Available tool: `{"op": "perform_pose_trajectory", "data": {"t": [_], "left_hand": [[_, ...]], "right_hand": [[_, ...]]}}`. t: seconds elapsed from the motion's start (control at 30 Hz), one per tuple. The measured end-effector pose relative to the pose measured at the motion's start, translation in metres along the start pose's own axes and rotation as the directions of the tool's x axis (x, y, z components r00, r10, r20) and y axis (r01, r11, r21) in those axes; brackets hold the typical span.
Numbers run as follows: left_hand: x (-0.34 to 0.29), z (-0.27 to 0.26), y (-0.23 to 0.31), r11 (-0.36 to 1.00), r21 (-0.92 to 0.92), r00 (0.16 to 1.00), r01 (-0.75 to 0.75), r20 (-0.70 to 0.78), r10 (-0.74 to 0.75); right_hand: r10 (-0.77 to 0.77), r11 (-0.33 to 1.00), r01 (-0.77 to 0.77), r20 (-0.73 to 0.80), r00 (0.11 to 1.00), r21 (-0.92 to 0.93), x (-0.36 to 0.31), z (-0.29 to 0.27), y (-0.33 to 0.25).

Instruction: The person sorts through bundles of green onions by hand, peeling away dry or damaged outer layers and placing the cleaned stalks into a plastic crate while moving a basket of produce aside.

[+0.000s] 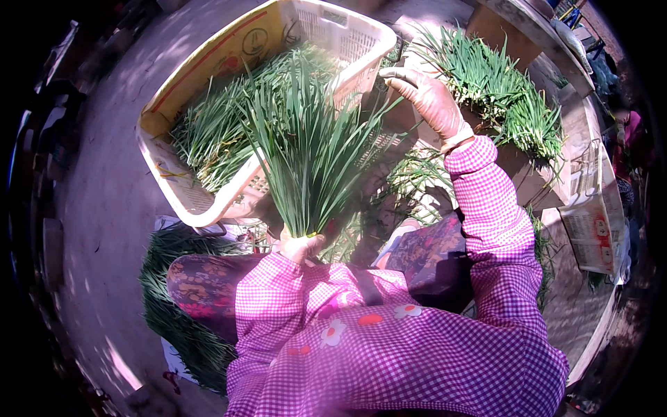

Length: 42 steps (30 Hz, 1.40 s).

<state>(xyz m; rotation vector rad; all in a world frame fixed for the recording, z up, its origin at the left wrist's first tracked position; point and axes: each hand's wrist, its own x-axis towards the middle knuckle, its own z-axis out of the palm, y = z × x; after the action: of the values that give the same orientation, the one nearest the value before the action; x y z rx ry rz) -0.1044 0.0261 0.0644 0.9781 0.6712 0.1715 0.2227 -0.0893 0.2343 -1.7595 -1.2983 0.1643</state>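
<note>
My left hand (300, 247) is closed around the lower end of a bunch of green chives (299, 153), just above my lap. The long leaves fan upward and overlap the near side of a yellowish plastic crate (229, 187). A bit of yellow shows at the gripped end. My right hand (431, 104), in a pale glove, is raised to the right of the bunch, with its fingers stretched out to the left. A leaf tip of the bunch reaches close below those fingers; I make out nothing held in them. Loose chives (222, 125) lie inside the crate.
More chives (500, 90) lie in bundles at the upper right. A dark green heap of chives (180, 306) rests beside my left leg. Loose stalks (417, 177) are scattered between crate and right knee. A pale crate (590, 233) stands at the far right.
</note>
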Motion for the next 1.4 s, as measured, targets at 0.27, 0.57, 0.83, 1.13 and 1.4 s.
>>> {"op": "perform_pose_trajectory", "data": {"t": [0.27,0.57,0.83,1.13,1.4], "left_hand": [[-0.001,0.005,-0.001,0.997,0.069,0.998,0.026,-0.062,-0.022],[-0.006,0.008,0.009,0.997,0.069,0.999,0.030,-0.014,-0.029],[-0.003,0.006,0.005,0.996,0.084,1.000,0.006,-0.021,-0.004],[-0.008,0.015,0.011,0.999,0.046,0.998,-0.009,-0.056,0.012],[-0.006,0.014,0.005,1.000,0.021,0.999,-0.001,-0.051,0.002]], "right_hand": [[-0.164,0.938,0.231,0.257,0.952,-0.257,-0.005,0.044,0.023],[0.298,0.895,-0.222,-0.150,0.943,0.386,0.003,0.018,0.034],[-0.317,0.894,0.381,0.271,0.909,-0.235,-0.004,0.023,0.018],[-0.199,0.916,0.258,0.209,0.958,-0.308,-0.012,0.043,-0.002],[0.127,0.991,-0.131,-0.080,0.989,-0.041,0.004,0.009,0.015]]}}
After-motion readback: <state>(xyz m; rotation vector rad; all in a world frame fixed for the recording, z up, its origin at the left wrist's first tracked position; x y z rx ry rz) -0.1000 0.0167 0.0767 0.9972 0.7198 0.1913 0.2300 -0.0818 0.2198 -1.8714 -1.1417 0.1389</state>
